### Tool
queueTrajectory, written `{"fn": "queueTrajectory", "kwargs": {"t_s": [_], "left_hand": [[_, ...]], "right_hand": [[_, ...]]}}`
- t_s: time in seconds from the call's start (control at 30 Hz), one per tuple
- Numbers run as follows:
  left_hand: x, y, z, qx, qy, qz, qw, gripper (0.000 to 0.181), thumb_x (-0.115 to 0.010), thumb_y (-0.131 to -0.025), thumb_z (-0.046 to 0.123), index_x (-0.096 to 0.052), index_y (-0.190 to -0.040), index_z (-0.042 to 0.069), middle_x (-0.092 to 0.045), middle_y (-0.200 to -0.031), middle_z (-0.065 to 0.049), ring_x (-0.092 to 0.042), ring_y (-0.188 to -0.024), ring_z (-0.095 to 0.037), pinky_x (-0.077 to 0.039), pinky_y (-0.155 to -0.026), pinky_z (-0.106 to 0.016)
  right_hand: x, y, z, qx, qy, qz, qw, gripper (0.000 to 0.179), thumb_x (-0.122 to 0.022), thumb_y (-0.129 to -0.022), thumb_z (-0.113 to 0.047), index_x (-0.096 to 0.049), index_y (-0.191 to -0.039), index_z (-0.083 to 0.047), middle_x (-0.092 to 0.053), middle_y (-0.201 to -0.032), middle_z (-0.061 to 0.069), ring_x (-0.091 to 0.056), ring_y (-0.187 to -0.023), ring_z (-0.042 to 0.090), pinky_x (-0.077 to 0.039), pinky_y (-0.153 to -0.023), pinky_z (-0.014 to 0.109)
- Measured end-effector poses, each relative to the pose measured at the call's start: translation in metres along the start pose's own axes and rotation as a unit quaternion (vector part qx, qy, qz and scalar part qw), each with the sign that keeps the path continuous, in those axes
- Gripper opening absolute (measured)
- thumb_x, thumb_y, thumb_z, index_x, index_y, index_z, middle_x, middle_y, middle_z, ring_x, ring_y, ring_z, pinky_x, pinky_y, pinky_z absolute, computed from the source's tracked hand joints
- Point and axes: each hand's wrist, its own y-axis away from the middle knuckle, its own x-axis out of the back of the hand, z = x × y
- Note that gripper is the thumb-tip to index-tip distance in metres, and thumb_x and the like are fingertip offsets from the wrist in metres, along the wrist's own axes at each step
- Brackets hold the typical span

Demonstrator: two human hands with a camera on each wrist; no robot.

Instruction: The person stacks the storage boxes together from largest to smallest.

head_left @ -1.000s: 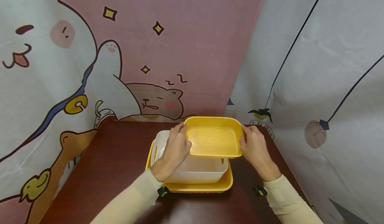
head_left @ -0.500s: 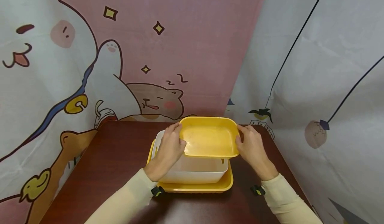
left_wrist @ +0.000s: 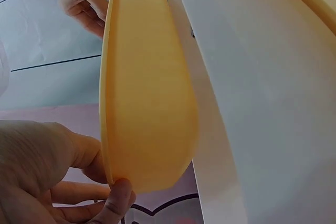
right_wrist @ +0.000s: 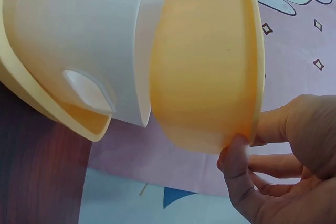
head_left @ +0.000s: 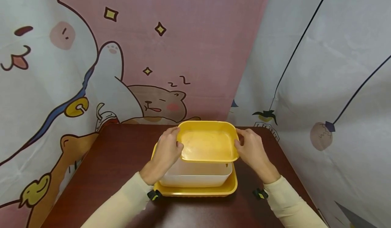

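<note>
A shallow yellow tray (head_left: 209, 141) with rounded corners is held level between both hands, over a white bin (head_left: 197, 179). My left hand (head_left: 165, 150) pinches its left end at the rim, and my right hand (head_left: 252, 150) pinches the right end. Seen from the left wrist, the yellow tray (left_wrist: 147, 87) hangs close above the white bin's opening, its inside facing up and bare in the head view. The white bin (right_wrist: 89, 35), which has a handle slot in its end wall, stands inside a larger yellow tray (head_left: 210, 191) on the table.
The dark wooden table (head_left: 122, 160) reaches back to a cartoon-printed cloth (head_left: 207, 51) hanging behind it. A white printed cloth (head_left: 339, 85) runs along the right edge. Each wrist wears a dark strap with a small camera mount.
Both hands have carried the held yellow tray leftward and slightly downward, bringing it more squarely over the white bin. The bin and the larger tray beneath have stayed put.
</note>
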Motion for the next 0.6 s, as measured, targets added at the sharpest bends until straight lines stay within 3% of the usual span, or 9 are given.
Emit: {"fn": "queueTrajectory", "kwargs": {"t_s": [0.6], "left_hand": [[0.011,-0.001,-0.015,0.027,0.008,-0.038,0.9989,0.051,-0.081,-0.093,-0.012,-0.075,-0.143,-0.015,-0.077,-0.145,-0.032,-0.083,-0.113,-0.038,-0.074,-0.084,-0.042]], "right_hand": [[-0.001,-0.003,-0.010,-0.032,-0.013,-0.070,0.9970,0.048,-0.082,-0.104,-0.004,-0.073,-0.150,0.008,-0.077,-0.123,0.025,-0.072,-0.090,0.027,-0.071,-0.073,0.035]]}}
